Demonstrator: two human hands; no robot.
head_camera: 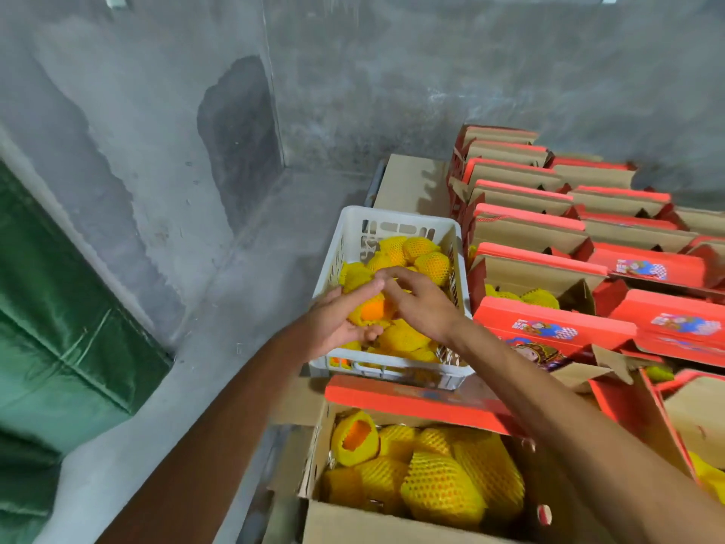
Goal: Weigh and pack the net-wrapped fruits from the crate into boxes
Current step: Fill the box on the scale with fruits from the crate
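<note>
A white plastic crate [345, 237] holds several orange fruits in yellow foam nets [427, 261]. Both my hands are over the crate. My left hand [333, 320] cups one net-wrapped fruit [372, 312] from the left and below, its orange skin showing through the net's open end. My right hand [419, 300] lies over the same fruit from the right, fingers stretched toward the left hand's fingertips. Below the crate, an open cardboard box [353, 520] with a red flap is partly filled with netted fruits [439, 484].
Rows of open red-and-brown boxes [549, 229] fill the right side, some with fruit inside [537, 298]. A grey concrete wall and floor [196, 268] lie to the left, with a green tarp [59, 327] at the far left.
</note>
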